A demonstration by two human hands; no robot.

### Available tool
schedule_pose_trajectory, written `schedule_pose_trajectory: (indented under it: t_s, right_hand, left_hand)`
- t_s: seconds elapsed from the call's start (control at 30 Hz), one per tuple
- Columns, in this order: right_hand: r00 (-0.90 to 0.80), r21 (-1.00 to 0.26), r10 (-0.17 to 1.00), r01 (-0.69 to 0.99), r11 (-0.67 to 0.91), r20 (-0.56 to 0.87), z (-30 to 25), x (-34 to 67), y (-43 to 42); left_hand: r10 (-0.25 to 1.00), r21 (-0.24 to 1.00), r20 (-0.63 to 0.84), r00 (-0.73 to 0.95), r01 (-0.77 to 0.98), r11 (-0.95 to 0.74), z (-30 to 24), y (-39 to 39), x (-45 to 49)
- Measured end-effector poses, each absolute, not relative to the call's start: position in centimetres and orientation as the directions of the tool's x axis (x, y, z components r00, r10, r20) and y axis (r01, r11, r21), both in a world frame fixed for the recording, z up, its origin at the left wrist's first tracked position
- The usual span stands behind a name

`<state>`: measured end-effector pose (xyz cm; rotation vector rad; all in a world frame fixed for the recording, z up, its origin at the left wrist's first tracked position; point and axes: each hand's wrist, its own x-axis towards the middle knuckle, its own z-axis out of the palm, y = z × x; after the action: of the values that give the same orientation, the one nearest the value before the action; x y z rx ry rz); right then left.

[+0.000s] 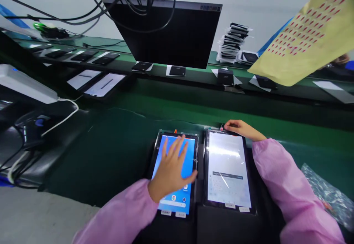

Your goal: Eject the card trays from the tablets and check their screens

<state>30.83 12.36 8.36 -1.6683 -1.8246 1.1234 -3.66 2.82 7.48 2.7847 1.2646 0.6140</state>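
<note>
At the near edge of the tabletop (96,155), our left hand (169,170), fingers spread, could brush and mis-tap the blue-screened tablet (190,159); we cannot tell what our right hand (240,129) pinches.

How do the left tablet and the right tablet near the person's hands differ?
The left tablet shows a blue screen with icons; the right tablet shows a whitish one with a dark bar. The left hand is spread over the left tablet, hiding part of its screen; the right hand is at the right tablet's top edge. Both screens are lit, and both tablets have white labels along the bottom.
</note>
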Motion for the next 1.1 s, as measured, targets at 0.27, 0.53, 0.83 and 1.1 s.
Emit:
schedule_pose_trajectory:
  t_s: [0.27,0.53,0.83,1.1]
  right_hand:
    - [-0.317,-0.873,0.904,0.474,-0.112,-0.288,7.5,30.0,13.3]
    - [-0.341,-0.882,0.874,0.436,-0.178,-0.345,7.8,30.0,13.3]
    - [-0.284,-0.900,0.891,0.362,-0.242,-0.354,7.5,30.0,13.3]
    - [-0.261,-0.894,0.888,0.350,-0.279,-0.379,7.4,30.0,13.4]
  left_hand:
    - [0.790,0.269,0.152,0.594,0.744,-0.611,3.0,-6.0,3.1]
    - [0.819,0.315,0.148,0.554,0.759,-0.570,2.6,-5.6,3.1]
    - [0.813,0.312,0.179,0.555,0.751,-0.581,2.6,-5.7,3.2]
    - [0.811,0.316,0.142,0.568,0.750,-0.581,2.6,-5.8,3.2]
